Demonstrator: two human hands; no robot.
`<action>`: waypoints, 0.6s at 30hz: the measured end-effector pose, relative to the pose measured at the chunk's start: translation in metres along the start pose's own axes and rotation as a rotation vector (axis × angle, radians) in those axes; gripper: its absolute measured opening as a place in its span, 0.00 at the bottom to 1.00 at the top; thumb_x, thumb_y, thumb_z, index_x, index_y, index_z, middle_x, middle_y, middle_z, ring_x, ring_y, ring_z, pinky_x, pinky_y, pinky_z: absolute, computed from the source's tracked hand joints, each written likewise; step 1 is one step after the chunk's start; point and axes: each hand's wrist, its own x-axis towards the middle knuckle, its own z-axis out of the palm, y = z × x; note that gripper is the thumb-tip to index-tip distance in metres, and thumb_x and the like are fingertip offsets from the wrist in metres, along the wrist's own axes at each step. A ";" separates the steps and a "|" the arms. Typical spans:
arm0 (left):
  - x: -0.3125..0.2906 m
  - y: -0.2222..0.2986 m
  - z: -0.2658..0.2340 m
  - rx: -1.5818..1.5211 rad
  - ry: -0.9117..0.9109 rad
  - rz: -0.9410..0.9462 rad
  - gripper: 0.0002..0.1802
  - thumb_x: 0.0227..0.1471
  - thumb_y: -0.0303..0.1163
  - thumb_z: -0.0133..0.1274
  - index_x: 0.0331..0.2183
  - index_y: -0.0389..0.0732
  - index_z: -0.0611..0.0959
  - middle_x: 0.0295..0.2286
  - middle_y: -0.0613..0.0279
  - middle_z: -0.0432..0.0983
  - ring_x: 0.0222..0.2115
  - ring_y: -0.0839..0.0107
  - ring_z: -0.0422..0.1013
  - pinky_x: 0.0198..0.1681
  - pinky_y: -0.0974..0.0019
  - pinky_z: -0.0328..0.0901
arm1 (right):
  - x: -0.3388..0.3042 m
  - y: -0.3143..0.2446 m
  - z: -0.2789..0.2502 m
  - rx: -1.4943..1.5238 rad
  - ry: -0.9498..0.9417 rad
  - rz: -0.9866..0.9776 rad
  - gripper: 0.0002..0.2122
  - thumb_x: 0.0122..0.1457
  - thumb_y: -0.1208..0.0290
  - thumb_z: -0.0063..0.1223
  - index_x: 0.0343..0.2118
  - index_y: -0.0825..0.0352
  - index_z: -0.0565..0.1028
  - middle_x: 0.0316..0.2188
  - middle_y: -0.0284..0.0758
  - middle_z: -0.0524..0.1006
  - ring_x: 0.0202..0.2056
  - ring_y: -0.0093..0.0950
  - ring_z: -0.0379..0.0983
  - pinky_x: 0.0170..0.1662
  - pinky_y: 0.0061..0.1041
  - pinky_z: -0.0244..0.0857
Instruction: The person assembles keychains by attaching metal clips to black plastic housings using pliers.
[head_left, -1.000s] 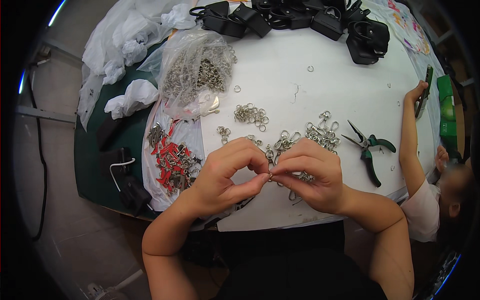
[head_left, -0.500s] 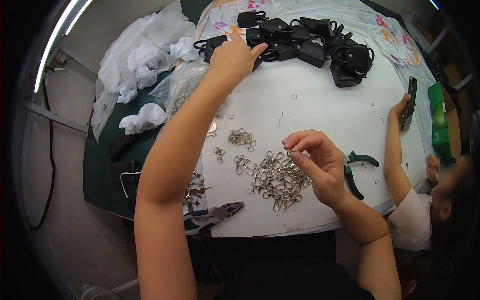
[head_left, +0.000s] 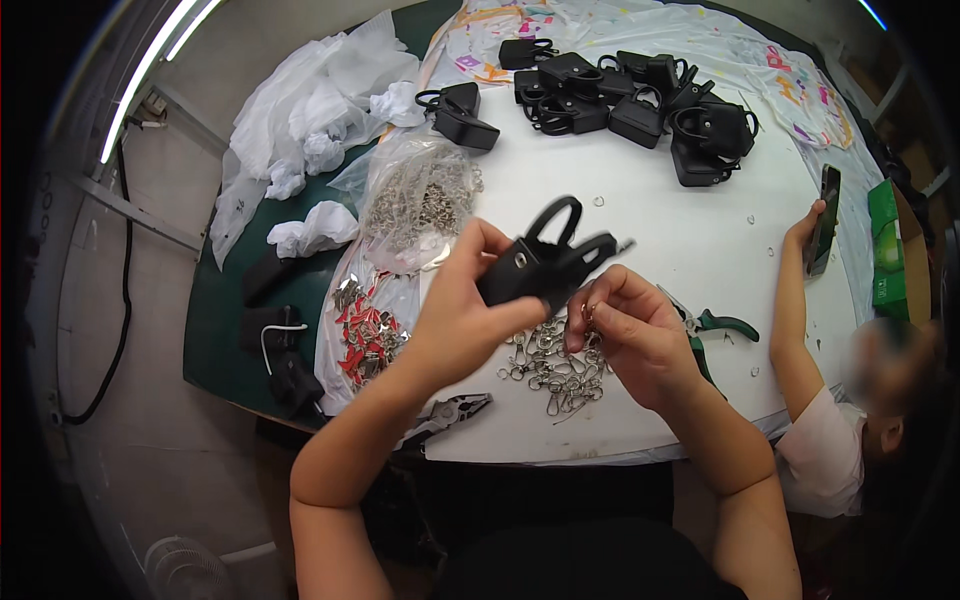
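My left hand is closed around a small black handbag with two loop handles, held tilted above the table. Close beside it, the fingers of my right hand pinch a small metal piece, whose exact shape is partly hidden by the fingertips. Below both hands lies a heap of silver swivel clasps, partly covered by my right hand. More small black handbags are piled at the far side, and a separate one sits to their left.
Green-handled pliers lie right of my right hand, grey pliers at the near edge. Left are a clear bag of metal rings, red and silver pieces and white plastic. At right another person's hand holds a phone.
My left hand has come back from the far pile toward my right hand, bringing a small black handbag. My right hand keeps its pinch and has barely shifted. The view has moved slightly.
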 end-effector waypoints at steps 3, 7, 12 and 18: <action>-0.052 -0.007 0.021 -0.354 -0.119 -0.069 0.27 0.47 0.24 0.59 0.44 0.40 0.61 0.40 0.58 0.67 0.39 0.77 0.70 0.41 0.70 0.68 | -0.008 0.005 0.010 -0.061 -0.008 0.056 0.04 0.63 0.74 0.53 0.36 0.67 0.72 0.33 0.36 0.76 0.32 0.24 0.74 0.38 0.25 0.69; -0.076 -0.013 0.023 -0.591 -0.032 -0.086 0.28 0.48 0.26 0.62 0.43 0.41 0.61 0.44 0.57 0.64 0.43 0.74 0.67 0.48 0.68 0.64 | -0.011 0.006 0.016 -0.143 -0.054 0.050 0.03 0.62 0.76 0.54 0.36 0.69 0.73 0.34 0.33 0.74 0.29 0.19 0.71 0.32 0.18 0.67; -0.094 -0.036 0.015 -0.026 0.134 0.171 0.28 0.43 0.27 0.66 0.40 0.42 0.64 0.45 0.55 0.63 0.46 0.68 0.62 0.51 0.64 0.58 | -0.016 0.008 0.025 -0.680 -0.174 -0.153 0.03 0.58 0.80 0.58 0.33 0.69 0.75 0.33 0.32 0.73 0.29 0.15 0.69 0.30 0.15 0.62; -0.104 -0.032 0.008 0.366 0.175 0.332 0.29 0.37 0.28 0.69 0.39 0.42 0.68 0.46 0.48 0.61 0.46 0.59 0.63 0.51 0.61 0.59 | -0.020 0.003 0.032 -0.966 -0.201 -0.278 0.06 0.54 0.82 0.62 0.32 0.69 0.75 0.27 0.32 0.73 0.24 0.17 0.69 0.24 0.16 0.62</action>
